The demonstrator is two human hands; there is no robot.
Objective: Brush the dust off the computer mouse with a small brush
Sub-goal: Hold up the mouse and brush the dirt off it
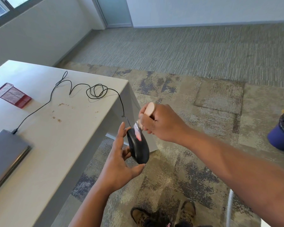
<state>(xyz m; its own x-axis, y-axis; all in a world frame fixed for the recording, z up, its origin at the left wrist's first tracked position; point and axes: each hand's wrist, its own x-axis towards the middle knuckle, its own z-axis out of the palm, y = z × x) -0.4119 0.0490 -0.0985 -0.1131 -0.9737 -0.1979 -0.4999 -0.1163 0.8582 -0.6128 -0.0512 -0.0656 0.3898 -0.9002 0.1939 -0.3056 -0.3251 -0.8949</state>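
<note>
A black wired computer mouse [138,149] is held in the air beside the table's near right edge. My left hand [121,154] grips it from the left, fingers along its side and thumb under its rear end. My right hand [157,122] grips a small brush [149,109] with a pale wooden handle. The brush's bristles [137,131], blurred, touch the front top of the mouse. The mouse's black cable [95,90] runs up over the table edge and loops across the tabletop.
A grey laptop [7,154], lid shut, lies on the white table [64,128] with the cable plugged into it. A red mesh tray [11,95] sits farther back, brown crumbs near it. A blue bin [282,133] stands on the carpet at right. My shoes [162,215] show below.
</note>
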